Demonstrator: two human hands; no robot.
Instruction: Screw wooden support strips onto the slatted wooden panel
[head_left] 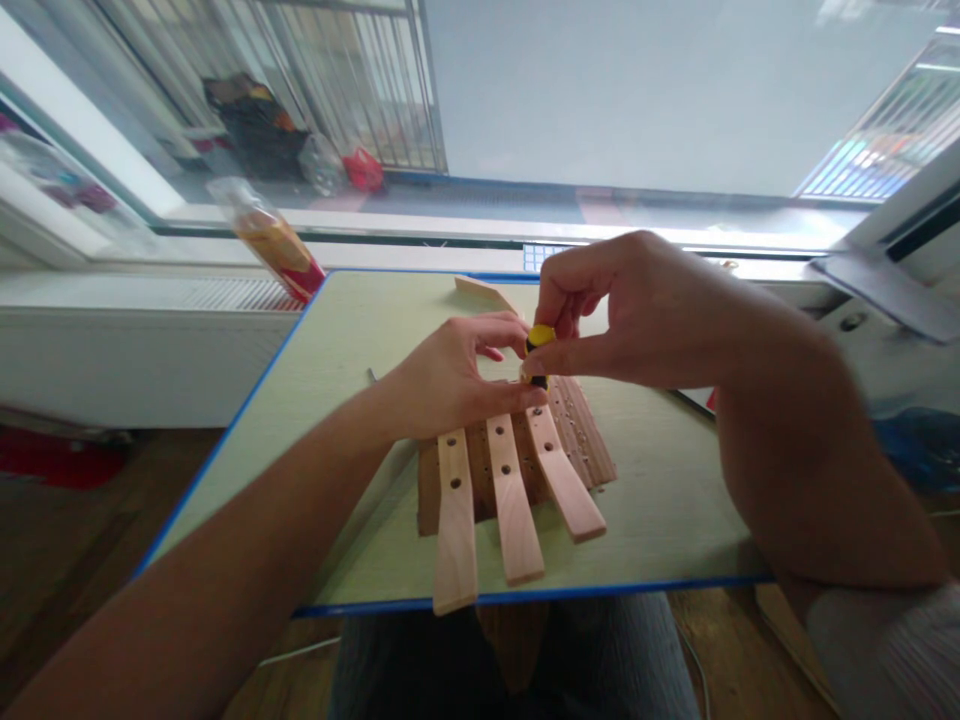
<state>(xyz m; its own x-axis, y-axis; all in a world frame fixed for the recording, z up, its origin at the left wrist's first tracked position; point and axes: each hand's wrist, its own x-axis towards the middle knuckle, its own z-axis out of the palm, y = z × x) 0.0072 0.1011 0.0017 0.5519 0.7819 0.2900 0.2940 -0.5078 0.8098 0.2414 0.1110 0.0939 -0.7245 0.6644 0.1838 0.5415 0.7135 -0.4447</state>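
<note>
My right hand (600,310) is closed around the yellow and black handle of what looks like a short screwdriver (541,338), held upright; its tip is hidden. My left hand (457,380) curls in from the other side, its thumb and fingers closed about the lower part of the screwdriver, just above the right wooden piece (574,500). Beside that piece lie a middle wooden piece (517,530) and a left wooden piece (455,550). Each shows dark round holes or screw heads. All three angled pieces rest across a brown board (592,450) dotted with small holes.
Beneath the board is a pale table (360,330) with blue edging. A loose wooden piece (484,292) lies near its far edge. A small metal rod (371,376) pokes out behind my left wrist. On the sill at left leans a plastic-wrapped package (277,245), before the window.
</note>
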